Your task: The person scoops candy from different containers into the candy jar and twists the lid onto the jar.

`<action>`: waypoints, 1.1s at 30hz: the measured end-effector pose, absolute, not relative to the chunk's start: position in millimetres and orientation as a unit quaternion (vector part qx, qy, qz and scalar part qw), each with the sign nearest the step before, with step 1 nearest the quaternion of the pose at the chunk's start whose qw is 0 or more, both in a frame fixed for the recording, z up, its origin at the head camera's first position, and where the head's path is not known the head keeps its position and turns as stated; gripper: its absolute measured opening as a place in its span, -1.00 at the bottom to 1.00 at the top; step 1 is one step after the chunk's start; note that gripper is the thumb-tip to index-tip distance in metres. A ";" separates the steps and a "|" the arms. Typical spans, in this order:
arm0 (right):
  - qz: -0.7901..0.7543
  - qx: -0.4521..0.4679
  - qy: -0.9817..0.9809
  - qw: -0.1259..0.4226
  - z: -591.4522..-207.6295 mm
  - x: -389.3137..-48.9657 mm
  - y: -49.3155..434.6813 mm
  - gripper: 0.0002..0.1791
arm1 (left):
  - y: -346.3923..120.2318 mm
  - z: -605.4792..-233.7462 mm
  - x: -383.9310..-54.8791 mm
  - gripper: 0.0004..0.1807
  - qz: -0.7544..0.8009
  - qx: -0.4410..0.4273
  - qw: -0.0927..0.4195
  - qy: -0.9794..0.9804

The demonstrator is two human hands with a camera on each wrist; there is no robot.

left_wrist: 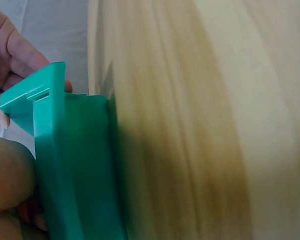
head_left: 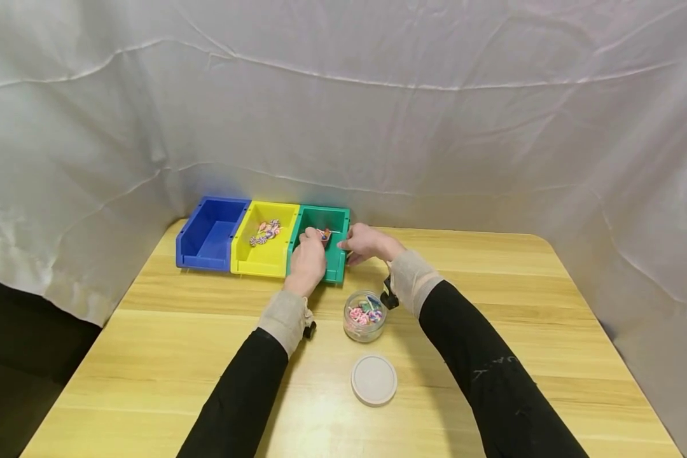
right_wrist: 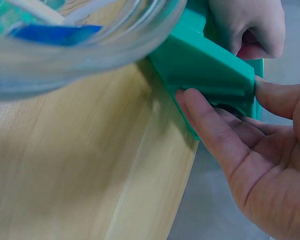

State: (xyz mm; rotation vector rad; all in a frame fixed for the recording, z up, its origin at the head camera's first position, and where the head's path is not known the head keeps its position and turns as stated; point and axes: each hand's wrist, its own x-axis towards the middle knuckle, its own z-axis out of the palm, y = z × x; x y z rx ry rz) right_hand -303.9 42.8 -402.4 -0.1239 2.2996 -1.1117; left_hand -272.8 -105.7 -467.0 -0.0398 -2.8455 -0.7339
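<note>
In the head view, my left hand (head_left: 308,257) reaches down into the green bin (head_left: 334,264) with its fingers curled. Colourful candies (head_left: 324,234), one with a white stick, show right beside those fingers. Whether they are held or lie in the bin is hidden. My right hand (right_wrist: 270,160) pinches the bin's right side wall, thumb at the upper edge and fingers against the outer face. Nearer to me stands an uncovered glass jar (head_left: 355,332) with wrapped lollipops (head_left: 366,312) in it. A round pale lid (head_left: 374,380) lies flat in front of the jar.
Left of the green bin, a yellow bin (head_left: 263,262) holds several swirled lollipops (head_left: 265,233). A blue bin (head_left: 212,245) stands at the far left of the row. Behind the wooden table (head_left: 492,356) hangs a pale curtain (head_left: 378,127).
</note>
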 end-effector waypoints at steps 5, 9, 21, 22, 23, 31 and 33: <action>-0.417 -0.047 0.860 0.290 -402.2 -302.4 41.6 -0.79 | -106.6 -466.3 -273.7 -0.85 -0.271 0.000 0.073 -0.960; -0.421 -0.044 0.858 0.292 -401.8 -301.9 41.1 -0.82 | -106.6 -465.6 -274.4 -0.80 -0.274 -0.006 0.065 -0.960; -0.414 -0.047 0.861 0.292 -403.7 -304.8 43.6 -0.78 | -106.9 -463.4 -275.9 -0.76 -0.285 -0.013 0.055 -0.957; -0.413 -0.047 0.862 0.291 -403.9 -305.0 43.8 -0.79 | -106.8 -464.1 -276.8 -0.76 -0.279 -0.016 0.057 -0.958; -0.413 -0.047 0.862 0.291 -403.7 -304.6 43.9 -0.80 | -106.8 -464.8 -277.4 -0.75 -0.274 -0.018 0.059 -0.960; -0.408 -0.051 0.865 0.287 -403.8 -303.6 45.1 -0.84 | -103.7 -467.5 -278.9 -0.71 -0.237 -0.031 0.044 -0.970; -0.407 -0.050 0.866 0.287 -404.1 -304.0 45.7 -0.84 | -103.4 -467.0 -278.7 -0.73 -0.229 -0.037 0.043 -0.972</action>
